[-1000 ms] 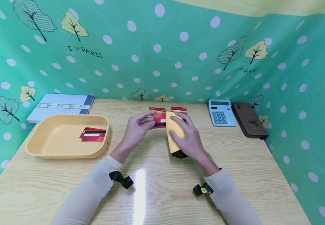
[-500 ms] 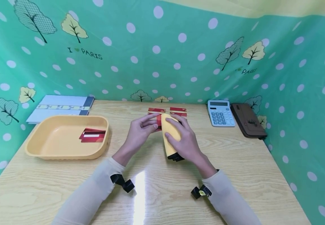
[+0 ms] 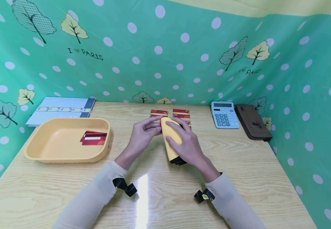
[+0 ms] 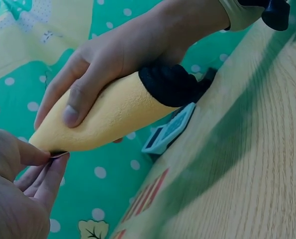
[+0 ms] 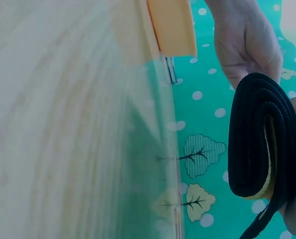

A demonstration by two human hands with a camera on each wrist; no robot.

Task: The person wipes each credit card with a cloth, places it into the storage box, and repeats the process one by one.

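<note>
A red card (image 3: 160, 124) is held above the desk (image 3: 171, 203), and only a sliver of it shows now: a second ago much of its face was in sight beside the folded yellow cloth (image 3: 172, 150), which has since slid left over it, up to the fingertips. For the work in hand, the cloth seems now to cover nearly the whole card. The left hand (image 3: 142, 133) pinches the card's near edge between thumb and fingers; the fingers of the right hand (image 3: 189, 143) curl round the cloth. Beyond, laid-out cards (image 3: 181, 111) lie on the desk; further left, more cards (image 3: 95, 140) lie in a yellow tray (image 3: 68, 159), apparently untouched.
</note>
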